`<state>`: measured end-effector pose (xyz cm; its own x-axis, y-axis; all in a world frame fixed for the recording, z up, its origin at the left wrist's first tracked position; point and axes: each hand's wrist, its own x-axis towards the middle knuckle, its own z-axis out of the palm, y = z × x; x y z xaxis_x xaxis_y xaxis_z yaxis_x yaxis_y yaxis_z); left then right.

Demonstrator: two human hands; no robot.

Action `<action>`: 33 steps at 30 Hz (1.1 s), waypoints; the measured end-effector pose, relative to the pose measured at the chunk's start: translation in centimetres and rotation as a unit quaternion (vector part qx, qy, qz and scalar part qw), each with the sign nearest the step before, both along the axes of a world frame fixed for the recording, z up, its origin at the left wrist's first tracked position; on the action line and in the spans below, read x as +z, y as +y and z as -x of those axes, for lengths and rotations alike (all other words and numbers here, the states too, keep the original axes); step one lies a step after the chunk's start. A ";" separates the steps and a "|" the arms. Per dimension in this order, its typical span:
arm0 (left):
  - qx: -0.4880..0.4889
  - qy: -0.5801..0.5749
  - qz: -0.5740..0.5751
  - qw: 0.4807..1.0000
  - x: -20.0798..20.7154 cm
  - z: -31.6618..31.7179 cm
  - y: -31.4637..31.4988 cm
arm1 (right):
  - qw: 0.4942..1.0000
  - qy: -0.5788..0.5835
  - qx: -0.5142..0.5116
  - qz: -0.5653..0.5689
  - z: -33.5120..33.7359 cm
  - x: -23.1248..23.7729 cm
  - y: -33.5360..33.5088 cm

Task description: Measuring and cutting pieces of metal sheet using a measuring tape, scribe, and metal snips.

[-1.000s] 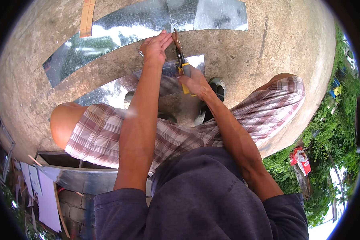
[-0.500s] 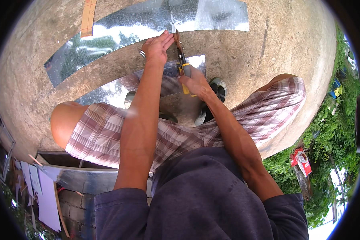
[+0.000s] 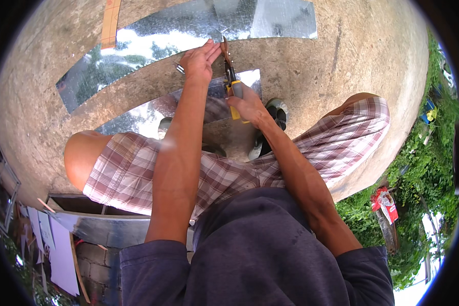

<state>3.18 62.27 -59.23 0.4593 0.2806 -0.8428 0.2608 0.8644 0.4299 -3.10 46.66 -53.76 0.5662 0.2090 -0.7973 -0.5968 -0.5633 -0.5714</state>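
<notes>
My right hand [image 3: 246, 102] grips tin snips [image 3: 233, 81] by their yellow and grey handles. The narrow dark blades point away from me, and their tips meet the near edge of a long curved sheet of shiny metal [image 3: 188, 30]. Beside the blades, on their left, my left hand [image 3: 199, 60] reaches out with its fingers stretched to that same edge. A thin silvery stick-like object [image 3: 179, 68] shows at the left of this hand; whether the hand touches it I cannot tell. A second shiny metal sheet [image 3: 132, 118] lies nearer, partly under my forearm and the snips.
A tan strip with lines on it [image 3: 110, 23] overlaps the far sheet at the left. My shoes [image 3: 276, 111] stand on the concrete floor [image 3: 362, 66] by the nearer sheet. Plants [image 3: 418, 168] grow past the floor's right edge. White boards [image 3: 61, 255] lean at lower left.
Reflections on the far metal sheet have shifted, and the bright crease by the blade tips looks fainter. Both hands and the snips stay almost in place.
</notes>
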 end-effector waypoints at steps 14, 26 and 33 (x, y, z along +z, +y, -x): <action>0.004 -0.011 0.001 1.000 0.0 0.1 0.1 | 0.998 -0.010 0.040 0.048 -0.4 0.7 0.3; -0.001 -0.021 0.008 1.000 -0.5 0.3 0.2 | 0.996 -0.043 0.057 0.051 -0.2 0.2 0.1; 0.001 -0.015 0.015 1.000 -0.5 0.3 0.3 | 0.998 -0.028 0.049 0.035 -0.2 0.2 0.3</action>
<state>2.91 62.52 -59.75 0.4839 0.2566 -0.8367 0.2473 0.8770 0.4120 -2.88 47.00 -53.61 0.5894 0.2099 -0.7801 -0.5055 -0.6575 -0.5588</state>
